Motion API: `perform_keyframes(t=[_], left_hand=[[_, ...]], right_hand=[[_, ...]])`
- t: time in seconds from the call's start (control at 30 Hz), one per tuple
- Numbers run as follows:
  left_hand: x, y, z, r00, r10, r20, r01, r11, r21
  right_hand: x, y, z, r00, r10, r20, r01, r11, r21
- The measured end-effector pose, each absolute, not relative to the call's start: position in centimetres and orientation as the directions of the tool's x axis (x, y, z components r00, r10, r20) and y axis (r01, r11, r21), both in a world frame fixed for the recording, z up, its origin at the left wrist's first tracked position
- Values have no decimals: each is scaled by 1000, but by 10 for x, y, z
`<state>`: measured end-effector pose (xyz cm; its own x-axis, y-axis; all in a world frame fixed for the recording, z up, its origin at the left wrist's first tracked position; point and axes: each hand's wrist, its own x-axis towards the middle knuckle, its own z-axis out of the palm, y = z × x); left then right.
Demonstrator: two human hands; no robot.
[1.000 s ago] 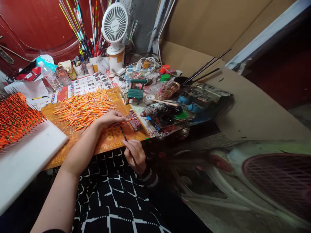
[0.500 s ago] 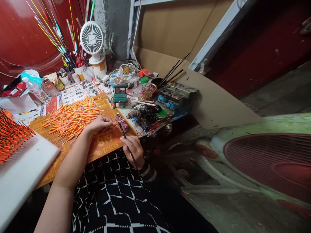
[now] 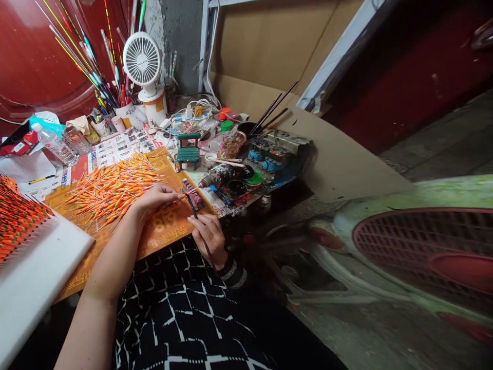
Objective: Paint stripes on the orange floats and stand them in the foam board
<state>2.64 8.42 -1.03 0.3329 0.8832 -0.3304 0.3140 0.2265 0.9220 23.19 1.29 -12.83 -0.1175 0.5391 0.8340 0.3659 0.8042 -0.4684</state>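
Observation:
My left hand (image 3: 158, 196) pinches a small orange fishing float (image 3: 181, 197) by its end, over the right part of the orange board (image 3: 169, 226). My right hand (image 3: 209, 237) grips a thin dark paintbrush (image 3: 193, 209) like a pen, its tip up against the float as far as I can see. Just beyond both fingertips sits a small reddish stand (image 3: 188, 189). A heap of orange floats (image 3: 113, 187) with thin pale stems lies left of my left hand. More floats (image 3: 19, 218) stand in dense rows on a white foam block (image 3: 42, 257).
A white fan (image 3: 142, 59) stands at the back beside cups of long floats. A small green bench (image 3: 188, 149), a dark bottle (image 3: 219, 176), an open dark pot (image 3: 236, 188) and brushes (image 3: 273, 110) crowd the right side. A large grille-fronted object (image 3: 423, 246) stands right.
The view has shifted slightly. Both hands keep their grips on the float and the paintbrush, with only slight movement at the brush tip.

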Motion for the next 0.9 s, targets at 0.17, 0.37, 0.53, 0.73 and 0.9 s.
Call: perform_keyframes(t=[0.17, 0.37, 0.53, 0.73, 0.9], left_hand=[[27, 84, -10, 338, 880, -334, 291, 240, 926], [30, 84, -12, 305, 887, -348, 266, 271, 925], [28, 84, -10, 297, 885, -359, 255, 289, 923], [19, 78, 0, 328, 875, -356, 287, 267, 920], [14, 67, 11, 443, 846, -295, 260, 194, 946]], right_hand=[[232, 13, -125, -126, 533, 837, 398, 800, -449], [233, 12, -120, -94, 494, 864, 339, 832, -439], [244, 17, -116, -120, 483, 868, 375, 831, -410], [253, 40, -86, -149, 444, 884, 552, 778, -298], [255, 52, -72, -195, 447, 873, 659, 719, -221]])
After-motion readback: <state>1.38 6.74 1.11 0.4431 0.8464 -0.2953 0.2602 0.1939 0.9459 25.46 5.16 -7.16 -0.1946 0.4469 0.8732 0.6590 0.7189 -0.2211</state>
